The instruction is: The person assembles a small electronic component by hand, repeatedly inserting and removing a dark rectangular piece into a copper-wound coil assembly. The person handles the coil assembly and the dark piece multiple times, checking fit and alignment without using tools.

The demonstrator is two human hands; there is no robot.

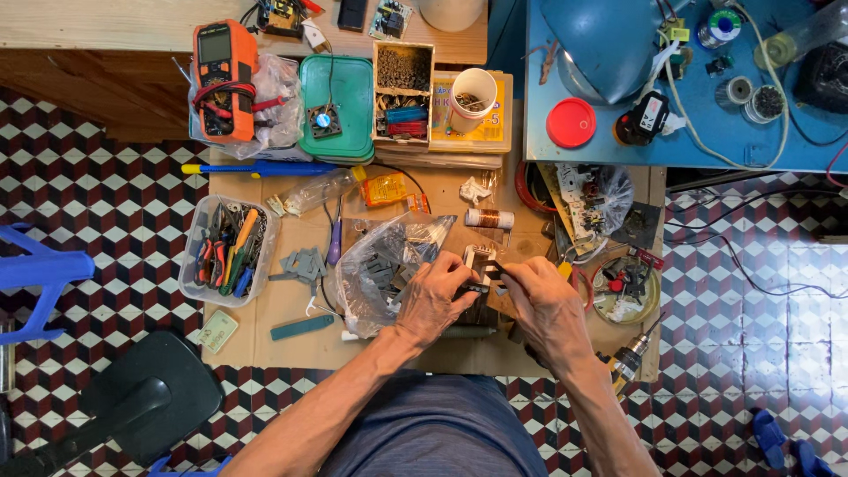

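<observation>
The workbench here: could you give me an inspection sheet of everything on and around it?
Surface: cardboard sheet covering a low table.
Job's things: small dark part pinched between left hand and right hand.
Clutter: clear plastic bag, tool tub, orange multimeter, green box, white cup.
Grippers: both hands closed on the part.
Cables: white cord on blue table.
Surroundings: patterned tile floor, black stool.

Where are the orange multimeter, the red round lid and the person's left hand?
orange multimeter (pixel 223 78), head view, middle of its body.
red round lid (pixel 571 123), head view, centre of its top.
left hand (pixel 433 296), head view, back of the hand.
</observation>
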